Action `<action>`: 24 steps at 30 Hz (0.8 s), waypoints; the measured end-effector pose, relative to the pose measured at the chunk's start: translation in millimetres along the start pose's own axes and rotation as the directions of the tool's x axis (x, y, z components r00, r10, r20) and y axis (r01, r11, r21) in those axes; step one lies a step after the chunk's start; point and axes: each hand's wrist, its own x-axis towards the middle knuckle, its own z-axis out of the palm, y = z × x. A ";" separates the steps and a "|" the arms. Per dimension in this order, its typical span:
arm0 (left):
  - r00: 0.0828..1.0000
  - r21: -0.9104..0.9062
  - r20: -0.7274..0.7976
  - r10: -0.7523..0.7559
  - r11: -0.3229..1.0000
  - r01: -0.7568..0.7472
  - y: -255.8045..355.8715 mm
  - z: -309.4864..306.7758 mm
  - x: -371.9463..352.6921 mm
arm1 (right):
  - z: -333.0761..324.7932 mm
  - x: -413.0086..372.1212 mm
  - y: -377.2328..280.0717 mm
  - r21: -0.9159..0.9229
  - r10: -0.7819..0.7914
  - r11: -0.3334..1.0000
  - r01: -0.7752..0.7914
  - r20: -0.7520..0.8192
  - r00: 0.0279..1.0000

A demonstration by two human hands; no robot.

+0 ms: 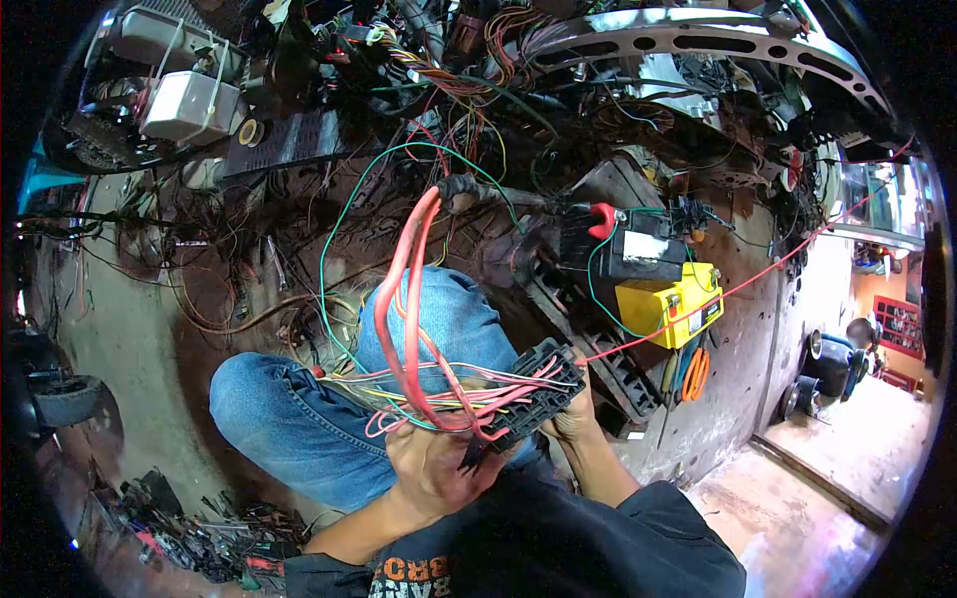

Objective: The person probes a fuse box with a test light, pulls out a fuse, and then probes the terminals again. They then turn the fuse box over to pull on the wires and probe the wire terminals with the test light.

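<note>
Two hands hold a black connector block (pixel 538 389) over the blue-jeaned lap (pixel 299 419): the left hand (pixel 439 468) clenched around its pink wires (pixel 409 299), the right hand (pixel 576 411) pinching its far end. Tugging the bundle could likely rip wires from their slots or snag the battery (pixel 638 254) nearby

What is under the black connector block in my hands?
The left hand and right hand grip the connector block from below, with jeans beyond. Its underside is hidden.

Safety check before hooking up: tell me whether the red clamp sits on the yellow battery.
No: the red clamp sits on the black battery, next to the yellow battery.
</note>
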 end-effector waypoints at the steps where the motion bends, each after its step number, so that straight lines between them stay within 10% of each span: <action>1: 1.000 -0.012 -0.006 -0.004 1.000 0.004 0.0 1.2 0.4 | -0.4 -0.3 0.5 0.002 -0.006 1.000 0.006 -0.006 1.000; 24: 0.999 -0.013 -0.036 0.002 1.000 -0.003 -0.5 3.5 2.0 | 23.5 10.3 -8.1 -0.023 -0.006 1.000 0.003 -0.138 0.990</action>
